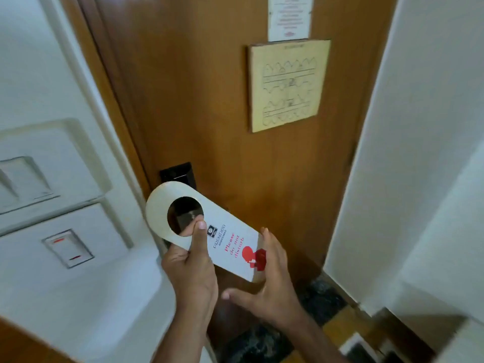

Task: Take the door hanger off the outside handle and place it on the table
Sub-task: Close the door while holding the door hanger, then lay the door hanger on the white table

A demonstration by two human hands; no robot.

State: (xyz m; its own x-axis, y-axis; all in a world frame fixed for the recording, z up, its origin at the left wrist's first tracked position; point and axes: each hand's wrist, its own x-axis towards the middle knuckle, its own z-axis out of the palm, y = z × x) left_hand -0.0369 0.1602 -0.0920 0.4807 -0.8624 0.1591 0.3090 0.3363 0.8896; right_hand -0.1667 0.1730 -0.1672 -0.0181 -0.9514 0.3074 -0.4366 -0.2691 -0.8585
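Door hanger [222, 239], tilted before the wooden door [235, 153], is pinched at its round hole by the left hand [192, 271], while the right hand [269, 289], fingers spread, touches its near-right end.

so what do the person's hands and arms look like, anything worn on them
Both are bare: the left hand and right hand wear no gloves, and no rings, watch or bracelet show. The forearms are uncovered down to the picture's bottom edge, with no sleeve in view. The fingernails are short and unpainted.
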